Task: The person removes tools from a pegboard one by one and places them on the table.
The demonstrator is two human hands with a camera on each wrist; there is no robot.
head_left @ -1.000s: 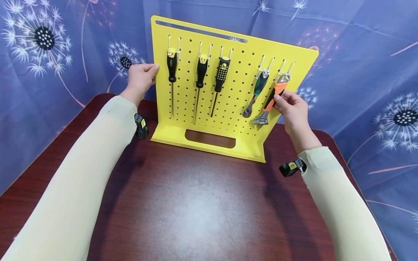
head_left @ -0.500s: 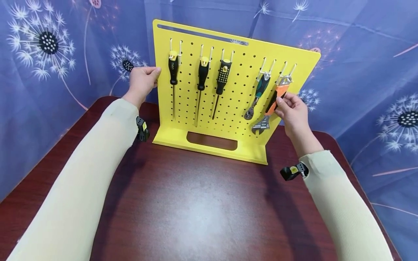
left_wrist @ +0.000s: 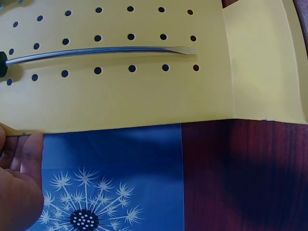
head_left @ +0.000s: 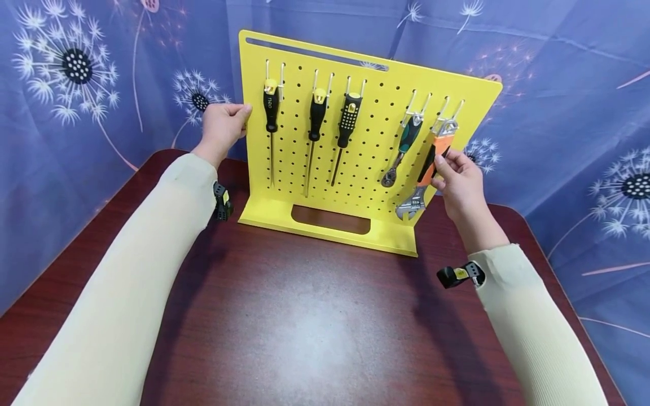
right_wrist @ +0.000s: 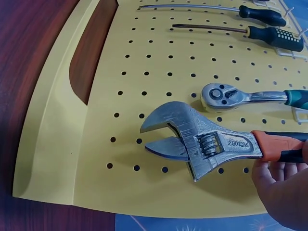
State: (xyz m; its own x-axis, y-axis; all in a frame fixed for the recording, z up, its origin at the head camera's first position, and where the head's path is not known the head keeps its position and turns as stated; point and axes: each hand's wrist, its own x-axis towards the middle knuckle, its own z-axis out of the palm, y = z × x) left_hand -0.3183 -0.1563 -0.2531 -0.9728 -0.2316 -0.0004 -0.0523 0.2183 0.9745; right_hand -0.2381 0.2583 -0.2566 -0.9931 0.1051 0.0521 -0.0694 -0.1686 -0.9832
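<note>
My right hand (head_left: 461, 179) pinches the orange and black handle of an adjustable wrench (head_left: 429, 172), its steel head pointing down. The wrench's top end overlaps the rightmost white hook (head_left: 449, 108) in the head view. Seen from the right wrist, the wrench head (right_wrist: 180, 137) stands out over the board with its jaws parted. My left hand (head_left: 222, 127) pinches the left edge of the yellow pegboard (head_left: 299, 169). In the left wrist view, my left fingers (left_wrist: 31, 154) lie behind that edge. A green-handled ratchet (head_left: 403, 146) hangs beside the wrench.
Three screwdrivers hang on hooks: one at left (head_left: 271, 110), one in the middle (head_left: 317, 115) and one with a dotted handle (head_left: 349, 121). The pegboard's base rests on a dark red wooden table (head_left: 304, 304). A blue dandelion-print curtain (head_left: 167, 45) hangs behind.
The wrench's head has moved down and slightly right, tilting outward from the board, with my right hand gripping it. My left hand keeps its hold on the pegboard edge.
</note>
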